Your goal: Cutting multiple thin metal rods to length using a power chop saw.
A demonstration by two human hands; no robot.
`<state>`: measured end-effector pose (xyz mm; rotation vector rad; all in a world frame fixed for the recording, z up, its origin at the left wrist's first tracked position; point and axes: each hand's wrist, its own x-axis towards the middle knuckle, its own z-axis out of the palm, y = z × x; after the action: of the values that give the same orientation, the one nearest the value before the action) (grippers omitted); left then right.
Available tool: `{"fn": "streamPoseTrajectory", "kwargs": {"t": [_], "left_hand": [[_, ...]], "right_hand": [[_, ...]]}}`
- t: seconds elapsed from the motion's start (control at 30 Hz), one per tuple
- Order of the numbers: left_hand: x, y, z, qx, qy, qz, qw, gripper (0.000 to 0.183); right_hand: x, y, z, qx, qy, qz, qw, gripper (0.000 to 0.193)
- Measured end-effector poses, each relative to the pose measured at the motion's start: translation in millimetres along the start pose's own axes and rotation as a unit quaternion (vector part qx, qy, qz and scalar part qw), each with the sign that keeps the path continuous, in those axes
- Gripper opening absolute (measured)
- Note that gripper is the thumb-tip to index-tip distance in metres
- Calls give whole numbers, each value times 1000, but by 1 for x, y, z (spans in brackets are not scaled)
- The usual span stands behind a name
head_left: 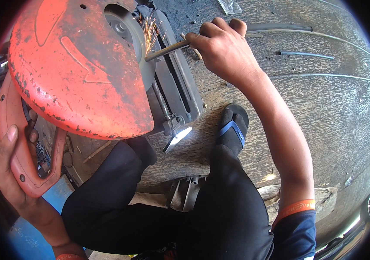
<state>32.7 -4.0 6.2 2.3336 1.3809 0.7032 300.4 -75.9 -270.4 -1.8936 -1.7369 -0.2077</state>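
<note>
A chop saw with a scuffed red blade guard (81, 91) fills the upper left. My left hand (9, 169) is wrapped round its red loop handle (42, 186); the fingertips show inside the loop. From the right, my right hand (224, 47) grips a thin metal rod (170, 50) in a closed fist. The rod's far end meets the grey cutting disc (138, 39), and orange sparks (149, 32) spray up there. Below the rod lie the saw's dark metal base (183, 84) and its threaded clamp screw (161, 100), with a shiny crank handle (177, 139).
Several metal tubes, among them a short one (306, 55) and a long thin one (324, 75), lie on the rough floor at right. My foot in a blue-strapped flip-flop (237, 125) is close to the saw base. A grey metal piece (184, 195) lies between my legs.
</note>
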Motion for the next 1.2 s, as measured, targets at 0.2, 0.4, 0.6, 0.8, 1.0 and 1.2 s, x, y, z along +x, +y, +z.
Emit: {"fn": "streamPoseTrajectory", "kwargs": {"t": [0.2,0.4,0.6,0.8,1.0,1.2], "left_hand": [[0,3,-2,-63,11,-90,994,42],[4,3,-5,-150,16,-185,971,36],[12,3,-21,-128,-110,-155,973,38],[17,-2,-15,-157,-121,-168,966,46],[17,3,-4,-226,-149,-138,953,54],[19,2,-1,-223,-128,-152,954,56]], "right_hand": [[-4,1,-4,27,17,-4,999,27],[-40,6,-6,213,-124,115,962,22],[-70,3,-16,430,-200,306,826,32],[-61,22,-32,494,-43,379,781,32],[-51,79,-20,652,388,480,440,39],[-84,90,39,648,453,585,183,46]]}}
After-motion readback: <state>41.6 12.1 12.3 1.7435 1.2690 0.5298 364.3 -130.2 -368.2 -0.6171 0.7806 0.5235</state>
